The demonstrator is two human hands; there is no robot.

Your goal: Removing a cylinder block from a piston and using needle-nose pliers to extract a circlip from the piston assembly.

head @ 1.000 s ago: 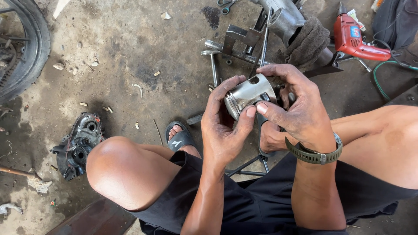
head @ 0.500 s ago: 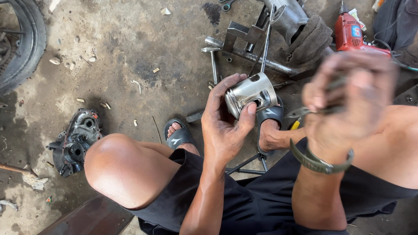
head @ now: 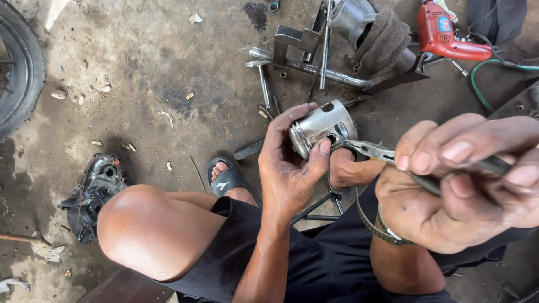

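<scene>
Item one: piston (head: 323, 128), silver metal, cylindrical, ring grooves at the crown end, a round pin hole in the side wall. I see it lying on its side in my left hand (head: 289, 168), above the knees and over the concrete floor (head: 168, 84). Left grip wraps it, fingers over the top, thumb pressed beneath the skirt.

Item two: needle-nose pliers (head: 370, 150), slim metal jaws, tips at the pin hole of the piston. My right hand (head: 455, 185) has its grip clamped around the handles; it sits near the camera and is blurred, so the handles are mostly hidden under the fingers. A watch band (head: 382, 230) circles that wrist.

Item three, floor stock: grey engine casing (head: 92, 196) left of my knee; tyre (head: 19, 73), cut off by the left edge; red power drill (head: 449, 36) at the top right, partly out of view; metal bracket and rods (head: 303, 53) with a dark cloth (head: 382, 42) draped over a metal part I cannot identify; black sandal (head: 224, 177) on one foot.

Whether the plier tips hold anything, I cannot tell.
</scene>
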